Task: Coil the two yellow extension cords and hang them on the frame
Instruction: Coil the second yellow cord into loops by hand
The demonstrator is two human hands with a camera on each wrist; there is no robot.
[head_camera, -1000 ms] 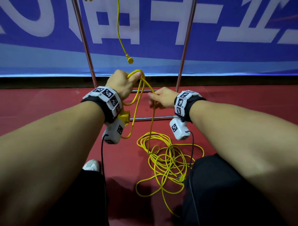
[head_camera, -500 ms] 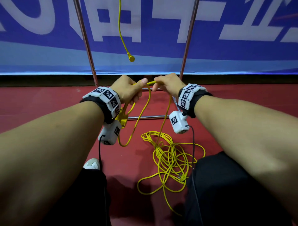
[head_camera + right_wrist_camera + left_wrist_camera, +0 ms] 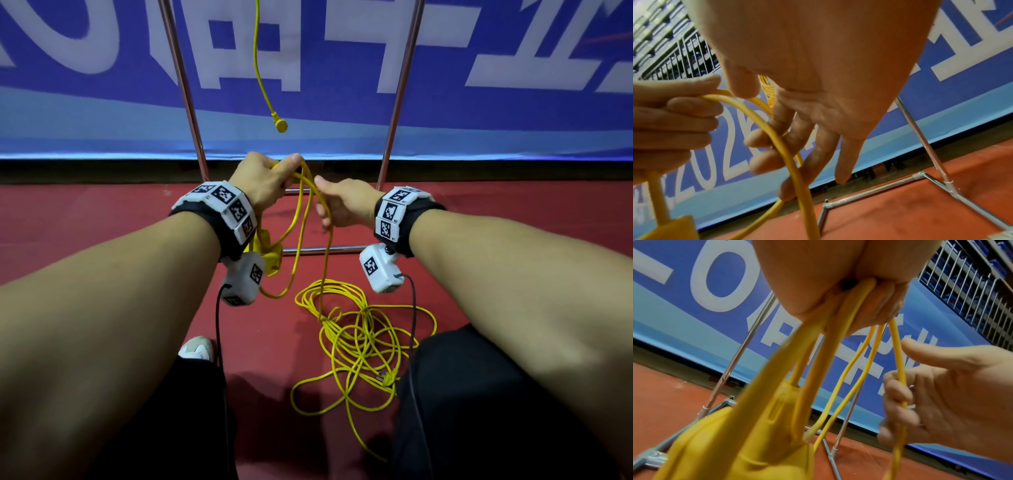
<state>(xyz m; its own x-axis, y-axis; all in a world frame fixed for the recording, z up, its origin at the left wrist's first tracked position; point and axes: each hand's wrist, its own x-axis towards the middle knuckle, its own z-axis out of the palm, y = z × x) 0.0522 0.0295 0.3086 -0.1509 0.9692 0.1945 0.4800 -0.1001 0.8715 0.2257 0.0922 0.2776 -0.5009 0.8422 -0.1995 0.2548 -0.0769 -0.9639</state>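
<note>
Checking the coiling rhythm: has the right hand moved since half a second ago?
Yes. The right hand has dropped down and away from the left hand, toward the frame's lower crossbar, sliding along the cord.

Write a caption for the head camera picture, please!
Left hand grips yellow cord loops; right hand feeds more.

My right hand left my left hand, dropped lower and slid down the yellow cord; my left kept the gathered loops.
</note>
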